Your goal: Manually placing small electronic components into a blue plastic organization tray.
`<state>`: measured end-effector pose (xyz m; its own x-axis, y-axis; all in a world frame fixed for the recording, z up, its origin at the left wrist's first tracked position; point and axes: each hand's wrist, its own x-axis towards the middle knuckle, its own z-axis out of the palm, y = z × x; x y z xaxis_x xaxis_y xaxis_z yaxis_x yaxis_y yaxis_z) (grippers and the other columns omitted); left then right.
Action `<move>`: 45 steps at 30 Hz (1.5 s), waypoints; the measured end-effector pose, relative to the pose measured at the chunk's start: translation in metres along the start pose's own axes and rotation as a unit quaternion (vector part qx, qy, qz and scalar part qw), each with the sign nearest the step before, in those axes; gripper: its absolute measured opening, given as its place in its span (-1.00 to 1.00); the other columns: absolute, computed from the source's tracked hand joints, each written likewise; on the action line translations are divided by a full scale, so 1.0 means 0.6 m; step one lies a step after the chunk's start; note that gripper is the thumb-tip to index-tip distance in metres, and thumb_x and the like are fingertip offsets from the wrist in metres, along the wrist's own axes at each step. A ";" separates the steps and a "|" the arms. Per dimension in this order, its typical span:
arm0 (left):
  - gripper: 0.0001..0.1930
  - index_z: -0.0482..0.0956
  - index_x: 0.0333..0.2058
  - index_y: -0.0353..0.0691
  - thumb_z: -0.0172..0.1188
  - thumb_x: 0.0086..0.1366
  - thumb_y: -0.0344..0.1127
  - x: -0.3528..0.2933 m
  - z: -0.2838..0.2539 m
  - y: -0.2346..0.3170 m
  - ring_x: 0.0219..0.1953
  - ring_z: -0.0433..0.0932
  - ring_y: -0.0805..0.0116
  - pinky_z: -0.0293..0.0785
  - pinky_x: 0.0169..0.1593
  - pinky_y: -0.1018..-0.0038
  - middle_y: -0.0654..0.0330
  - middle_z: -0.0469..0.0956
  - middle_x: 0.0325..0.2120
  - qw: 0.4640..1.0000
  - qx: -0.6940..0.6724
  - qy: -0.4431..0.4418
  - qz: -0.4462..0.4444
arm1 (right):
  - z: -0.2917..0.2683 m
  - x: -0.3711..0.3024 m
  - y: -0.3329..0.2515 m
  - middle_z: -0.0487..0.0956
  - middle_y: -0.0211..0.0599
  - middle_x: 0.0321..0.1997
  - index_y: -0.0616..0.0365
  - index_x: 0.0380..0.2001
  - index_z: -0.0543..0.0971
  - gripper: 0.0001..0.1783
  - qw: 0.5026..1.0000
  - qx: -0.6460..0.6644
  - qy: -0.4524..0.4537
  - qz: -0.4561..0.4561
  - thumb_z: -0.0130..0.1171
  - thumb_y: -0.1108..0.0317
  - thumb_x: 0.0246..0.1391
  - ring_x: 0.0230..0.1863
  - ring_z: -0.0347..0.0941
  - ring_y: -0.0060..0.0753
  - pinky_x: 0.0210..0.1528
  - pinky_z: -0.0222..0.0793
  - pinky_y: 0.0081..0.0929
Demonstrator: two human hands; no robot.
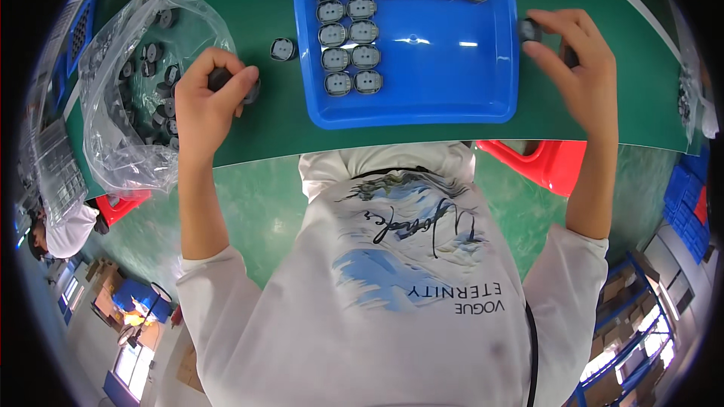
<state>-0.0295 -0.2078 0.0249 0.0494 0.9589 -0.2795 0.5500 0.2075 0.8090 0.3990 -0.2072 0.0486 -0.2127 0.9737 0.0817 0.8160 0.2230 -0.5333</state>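
My left hand [209, 98] is closed around a small dark grey plastic part [219, 78], with another bit of grey showing by the fingertips. It is between a clear plastic bag [102, 117] of similar parts and a blue tray [445, 79]. My right hand [584, 60] pinches a small rounded grey plastic part [530, 29] between thumb and forefinger, just off the tray's right side. Something dark shows in that palm, its kind unclear. Several grey oval parts [365, 56] lie in the tray, in a row along the far side and two columns at left. A loose grey part [283, 49] rests left of the tray.
All this lies on a green tabletop [264, 132] with a curved-looking near edge. Below that edge is a red plastic stool [554, 166]. Another person [72, 230] is at far left. Blue bins [686, 196] and shelving with boxes [630, 316] stand at the right.
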 end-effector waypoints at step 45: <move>-0.80 0.56 -0.22 -0.27 0.16 0.14 -0.46 0.086 0.187 0.160 -0.32 0.64 -0.07 0.59 -0.28 0.09 -0.02 0.61 -0.49 0.859 0.314 -0.182 0.361 | 0.112 0.029 -0.063 0.46 -0.42 -0.34 0.04 -0.33 0.59 -0.89 0.976 -0.105 0.024 -0.189 0.28 0.41 0.03 -0.41 0.52 -0.23 -0.44 0.45 -0.30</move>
<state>0.1194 -0.1600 0.0300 0.7612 0.6459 -0.0582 0.6020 -0.6704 0.4338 0.3281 -0.2017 0.0137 -0.4990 0.8195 0.2818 0.7768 0.5671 -0.2739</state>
